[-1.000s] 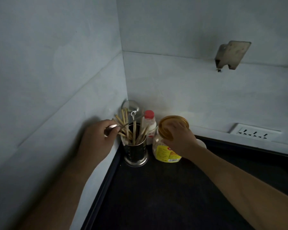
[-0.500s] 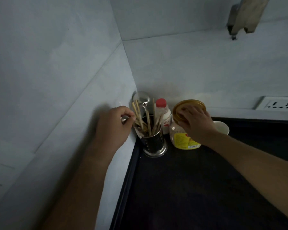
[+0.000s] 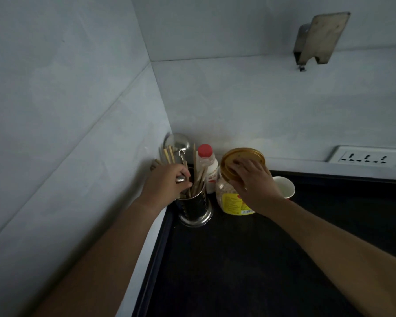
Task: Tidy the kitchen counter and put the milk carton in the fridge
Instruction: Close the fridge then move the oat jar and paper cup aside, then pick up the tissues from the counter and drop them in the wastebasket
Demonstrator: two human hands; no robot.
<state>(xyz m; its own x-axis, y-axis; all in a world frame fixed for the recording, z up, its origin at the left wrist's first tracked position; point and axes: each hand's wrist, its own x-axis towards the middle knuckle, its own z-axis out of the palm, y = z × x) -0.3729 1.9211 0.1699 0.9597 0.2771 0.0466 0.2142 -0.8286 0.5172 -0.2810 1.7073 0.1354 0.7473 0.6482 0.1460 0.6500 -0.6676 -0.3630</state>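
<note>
In the counter's back left corner stands a steel utensil holder (image 3: 196, 210) with several wooden sticks and a ladle in it. My left hand (image 3: 167, 186) hovers at its rim, fingers pinched on a small metal spoon (image 3: 180, 178) whose end points into the holder. Right of it stands a clear jar (image 3: 232, 200) with a yellow label and a gold lid (image 3: 234, 157). My right hand (image 3: 255, 181) rests on top of that lid, gripping it. No milk carton is in sight.
A small white bottle with a red cap (image 3: 206, 168) stands between holder and jar. A paper cup (image 3: 284, 187) sits behind my right wrist. The black counter (image 3: 249, 271) meets tiled walls; a socket strip (image 3: 366, 157) and a metal wall bracket (image 3: 318, 38) are at right.
My left hand has moved right from beside the holder to over its rim, bringing the spoon down toward it. The right hand stays on the jar lid. The camera has shifted.
</note>
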